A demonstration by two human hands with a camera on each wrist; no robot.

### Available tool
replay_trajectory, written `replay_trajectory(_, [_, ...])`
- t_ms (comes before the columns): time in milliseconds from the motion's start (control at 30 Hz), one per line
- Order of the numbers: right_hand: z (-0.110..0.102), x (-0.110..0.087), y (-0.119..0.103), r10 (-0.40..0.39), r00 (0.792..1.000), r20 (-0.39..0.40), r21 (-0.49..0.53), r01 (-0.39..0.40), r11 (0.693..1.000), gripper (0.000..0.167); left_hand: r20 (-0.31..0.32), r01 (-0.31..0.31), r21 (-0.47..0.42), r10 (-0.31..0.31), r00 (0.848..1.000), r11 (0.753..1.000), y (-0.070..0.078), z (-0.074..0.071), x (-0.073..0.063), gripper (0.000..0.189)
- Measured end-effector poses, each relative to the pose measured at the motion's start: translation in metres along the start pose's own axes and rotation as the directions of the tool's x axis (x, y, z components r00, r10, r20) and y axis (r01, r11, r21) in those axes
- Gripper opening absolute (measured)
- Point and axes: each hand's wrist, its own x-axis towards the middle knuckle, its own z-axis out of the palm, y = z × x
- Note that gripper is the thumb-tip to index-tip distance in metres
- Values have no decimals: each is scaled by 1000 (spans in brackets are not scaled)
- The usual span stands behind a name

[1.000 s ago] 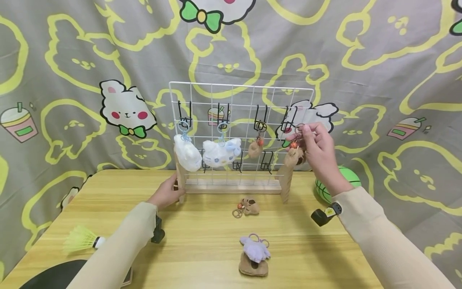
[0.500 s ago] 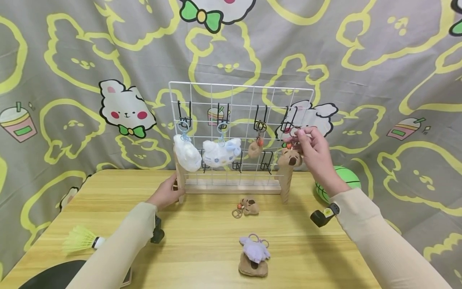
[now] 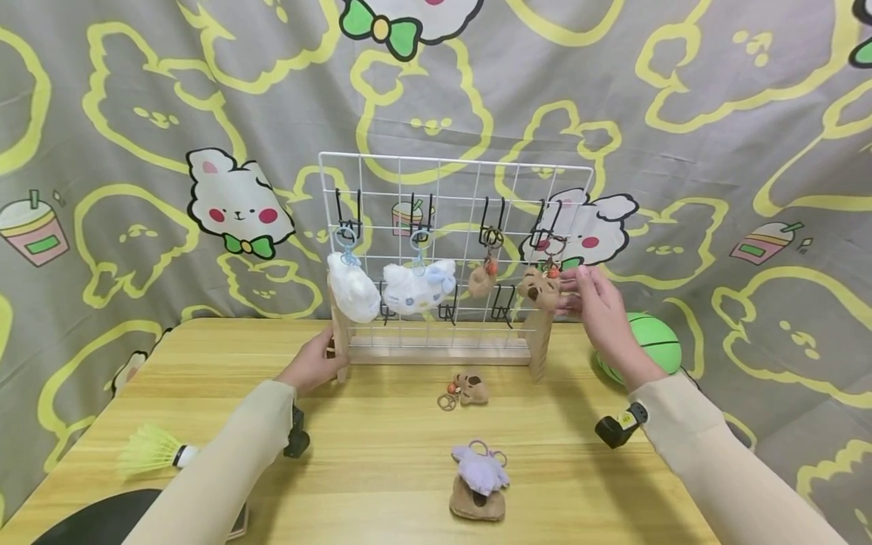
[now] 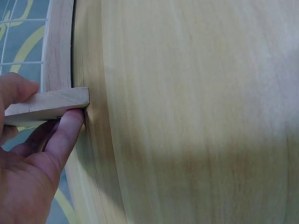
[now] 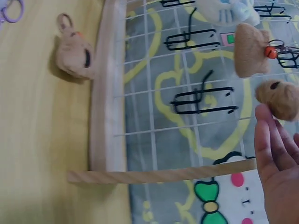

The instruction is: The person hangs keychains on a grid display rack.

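While the left hand (image 3: 315,365) grips the wooden side post (image 3: 338,324) of the grid rack (image 3: 436,353), the right hand (image 3: 602,309) has its fingers straight, tips touching the brown koala-like plush keychain (image 3: 538,289), hung by its ring (image 3: 555,247) at the far-right upper hook (image 3: 543,236). Judgement: keep the post steady, settle the plush lightly, check the ring sits well back; a hard nudge could unhook it. Half a second ago the right fingers were up at the ring; now lower, plush tilted and shifted left. Left grip unchanged.
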Motion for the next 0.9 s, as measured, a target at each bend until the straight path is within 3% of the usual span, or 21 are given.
replay_trajectory(167, [2,-14,19,58,995,78,64,-63,996,46,2,11,-11,-11,1000,1000,-2,-1,1,77])
replay_trajectory(333, [14,-34,38,67,985,157,-35,-62,997,36,1,8,-9,-8,1000,1000,1,-1,-1,77])
replay_trajectory(433, [25,-47,48,59,958,280,-110,-29,993,29,0,8,-7,-8,1000,1000,2,0,-2,78])
replay_trajectory(533, [38,-59,58,45,898,439,-187,43,981,25,-7,14,0,-14,1000,1000,3,1,-1,79])
replay_trajectory(667, [56,-73,68,38,788,615,-249,148,957,21,-13,18,5,-18,1000,1000,1,2,0,79])
replay_trajectory(767, [67,-81,72,74,716,694,-266,160,951,20,-11,14,3,-14,1000,1000,1,2,0,79])
replay_trajectory(900, [76,-86,75,106,647,755,-262,150,953,23,-9,10,0,-10,1000,1000,3,0,-1,76])
